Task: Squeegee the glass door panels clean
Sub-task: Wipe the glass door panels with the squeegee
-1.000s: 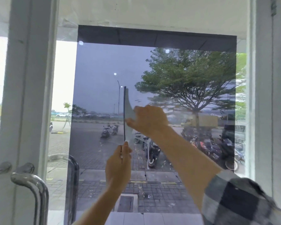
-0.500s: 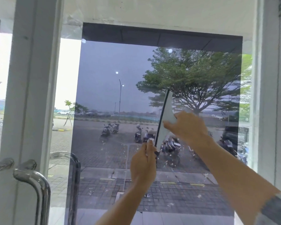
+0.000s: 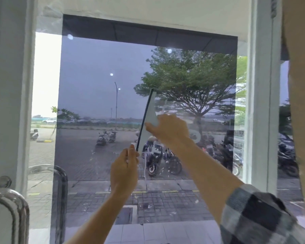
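Observation:
A white squeegee [image 3: 149, 118] with a black rubber edge leans against the tinted glass door panel [image 3: 95, 95], its blade nearly upright and tilted to the right at the top. My right hand [image 3: 167, 129] grips the squeegee's body from the right side. Below it, my left hand [image 3: 125, 169] pinches the blade's lower end with thumb and fingers. Water streaks and droplets cling to the glass below the blade and near the bottom of the panel.
A white door frame post [image 3: 12, 95] stands at the left with chrome pull handles [image 3: 11, 201] at the lower left. Another white frame post [image 3: 259, 103] bounds the panel at the right. Parked motorbikes and a tree show through the glass.
Over the last second both hands carried the squeegee rightward across the glass, and its blade tilted from upright to leaning right. The wet streak stays left and below.

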`<action>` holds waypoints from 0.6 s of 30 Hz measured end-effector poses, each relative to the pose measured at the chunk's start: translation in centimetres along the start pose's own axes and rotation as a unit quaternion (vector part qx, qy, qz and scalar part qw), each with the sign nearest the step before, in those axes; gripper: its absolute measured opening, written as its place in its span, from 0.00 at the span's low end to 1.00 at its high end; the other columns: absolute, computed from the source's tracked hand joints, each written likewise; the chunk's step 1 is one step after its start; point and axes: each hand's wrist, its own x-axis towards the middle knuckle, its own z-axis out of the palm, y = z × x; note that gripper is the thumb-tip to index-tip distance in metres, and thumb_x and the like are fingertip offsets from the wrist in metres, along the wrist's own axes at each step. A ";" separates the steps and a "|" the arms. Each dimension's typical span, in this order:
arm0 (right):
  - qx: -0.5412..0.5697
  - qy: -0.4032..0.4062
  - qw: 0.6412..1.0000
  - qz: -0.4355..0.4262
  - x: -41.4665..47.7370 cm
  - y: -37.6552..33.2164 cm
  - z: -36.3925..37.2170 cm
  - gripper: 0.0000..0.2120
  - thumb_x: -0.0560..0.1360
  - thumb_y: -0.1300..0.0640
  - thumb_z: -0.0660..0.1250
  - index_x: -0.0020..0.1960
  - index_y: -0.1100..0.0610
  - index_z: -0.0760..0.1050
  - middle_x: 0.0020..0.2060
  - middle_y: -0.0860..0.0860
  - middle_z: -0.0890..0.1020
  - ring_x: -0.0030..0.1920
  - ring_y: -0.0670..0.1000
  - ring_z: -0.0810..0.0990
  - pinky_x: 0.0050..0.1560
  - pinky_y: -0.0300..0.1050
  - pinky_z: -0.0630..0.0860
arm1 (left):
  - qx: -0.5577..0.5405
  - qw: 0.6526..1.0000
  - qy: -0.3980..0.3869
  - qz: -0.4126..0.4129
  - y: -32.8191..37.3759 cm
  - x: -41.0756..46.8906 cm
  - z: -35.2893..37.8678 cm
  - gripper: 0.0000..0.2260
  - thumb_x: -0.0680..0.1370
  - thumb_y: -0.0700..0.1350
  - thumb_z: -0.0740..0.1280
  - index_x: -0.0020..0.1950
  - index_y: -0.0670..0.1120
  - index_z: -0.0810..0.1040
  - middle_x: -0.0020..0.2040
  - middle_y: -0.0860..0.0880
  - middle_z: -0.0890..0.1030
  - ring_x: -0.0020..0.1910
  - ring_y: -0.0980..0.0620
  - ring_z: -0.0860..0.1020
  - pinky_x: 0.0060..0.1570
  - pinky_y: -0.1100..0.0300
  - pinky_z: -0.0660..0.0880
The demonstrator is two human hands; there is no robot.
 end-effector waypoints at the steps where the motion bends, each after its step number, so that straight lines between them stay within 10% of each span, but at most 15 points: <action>1: 0.000 -0.002 1.000 0.005 -0.3 1.4 -0.1 0.23 0.76 0.35 0.56 0.42 0.55 0.72 0.32 0.49 0.75 0.33 0.51 0.77 0.32 0.41 0.72 | 0.001 1.000 -0.005 0.000 0.0 -0.1 0.4 0.22 0.80 0.63 0.53 0.41 0.51 0.79 0.34 0.53 0.82 0.29 0.52 0.78 0.32 0.55 0.73; 18: 0.193 0.070 0.938 0.278 -8.1 16.6 4.2 0.26 0.73 0.31 0.57 0.38 0.54 0.73 0.31 0.49 0.78 0.34 0.53 0.79 0.38 0.46 0.75 | -0.032 0.995 -0.099 0.002 1.4 -5.4 10.1 0.22 0.81 0.62 0.54 0.39 0.50 0.77 0.32 0.48 0.80 0.25 0.54 0.74 0.30 0.48 0.74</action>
